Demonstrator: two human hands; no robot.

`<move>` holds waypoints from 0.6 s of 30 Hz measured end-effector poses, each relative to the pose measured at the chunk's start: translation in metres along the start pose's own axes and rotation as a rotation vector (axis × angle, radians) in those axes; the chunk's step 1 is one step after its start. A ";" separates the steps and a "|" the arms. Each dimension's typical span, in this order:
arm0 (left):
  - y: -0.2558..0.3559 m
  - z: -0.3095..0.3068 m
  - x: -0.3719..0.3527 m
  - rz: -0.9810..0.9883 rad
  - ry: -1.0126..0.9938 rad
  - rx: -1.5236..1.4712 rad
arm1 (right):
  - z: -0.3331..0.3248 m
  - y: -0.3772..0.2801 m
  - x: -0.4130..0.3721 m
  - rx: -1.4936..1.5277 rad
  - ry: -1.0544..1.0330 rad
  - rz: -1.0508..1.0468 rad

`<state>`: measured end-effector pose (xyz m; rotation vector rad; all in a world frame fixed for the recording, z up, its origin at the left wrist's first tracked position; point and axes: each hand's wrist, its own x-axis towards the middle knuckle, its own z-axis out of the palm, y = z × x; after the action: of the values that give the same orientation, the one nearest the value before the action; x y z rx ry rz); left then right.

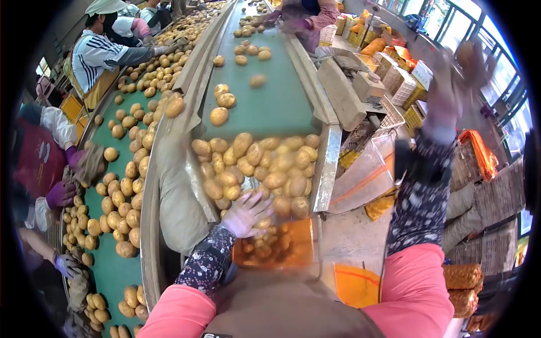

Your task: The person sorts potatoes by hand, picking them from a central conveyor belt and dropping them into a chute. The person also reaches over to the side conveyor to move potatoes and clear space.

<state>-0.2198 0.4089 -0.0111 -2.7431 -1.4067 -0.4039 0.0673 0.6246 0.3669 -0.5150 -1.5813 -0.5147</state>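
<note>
Left hand [246, 213]: lies palm down on the heap of potatoes [265, 163] at the near end of the centre belt [270, 107]. Its grip is slack, with the fingers spread across two or three potatoes and closed on none.

The heap fills the belt's near end from rail to rail. More potatoes lie scattered singly along the green surface toward the far end.

Orange bag [287, 250]: sits directly below the belt's near lip, just under the left hand. Potatoes show through it.

Right hand [451, 84]: raised high at the far right, well apart from the belt. It is heavily blurred, so the state of its grip cannot be told. A brownish shape just above it may be a potato, but the view is too poor to confirm.

Left belt [110, 270]: runs parallel to the centre belt and is crowded with potatoes. Purple-gloved hands [59, 194] work at its left edge. A person in a striped jacket [98, 53] reaches in farther along.

Right of the centre belt: a clear bag [366, 174], with stacked boxes [394, 79] beyond it. Filled mesh sacks [462, 276] lie near right.
</note>
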 end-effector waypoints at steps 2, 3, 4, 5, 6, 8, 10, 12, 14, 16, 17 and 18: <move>-0.001 0.003 -0.001 0.000 0.017 0.008 | 0.010 0.055 0.015 -0.225 -0.197 0.162; -0.002 0.004 -0.003 0.000 0.025 0.004 | 0.017 0.056 0.012 -0.363 -0.288 -0.061; -0.002 0.005 -0.003 -0.001 0.036 -0.001 | 0.026 0.053 -0.005 -0.127 -0.311 -0.029; -0.002 0.007 -0.002 -0.007 0.051 -0.009 | 0.037 0.027 -0.024 0.112 -0.336 0.000; -0.001 0.006 -0.002 -0.021 0.075 -0.046 | 0.046 -0.008 -0.046 0.243 -0.468 0.180; 0.000 0.007 -0.003 -0.027 0.071 -0.033 | 0.075 -0.036 -0.127 0.579 -0.645 0.358; -0.001 0.006 -0.003 -0.022 0.043 -0.011 | 0.085 -0.093 -0.163 0.683 -1.102 0.442; -0.003 0.006 -0.003 -0.025 -0.001 -0.027 | 0.104 -0.130 -0.215 0.838 -1.341 0.670; -0.001 0.004 -0.003 -0.017 0.029 0.010 | 0.120 -0.165 -0.249 0.685 -1.396 0.436; 0.000 0.005 -0.005 -0.055 -0.020 -0.017 | 0.132 -0.198 -0.280 0.623 -1.305 0.339; 0.001 0.006 -0.005 -0.072 -0.044 -0.031 | 0.134 -0.212 -0.280 0.583 -1.397 0.341; 0.005 -0.017 0.003 -0.165 -0.379 -0.099 | 0.136 -0.224 -0.276 0.541 -1.486 0.341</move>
<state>-0.2177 0.4053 0.0064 -2.9038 -1.7451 0.0532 -0.1581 0.5224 0.0779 -0.7703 -2.7877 0.7835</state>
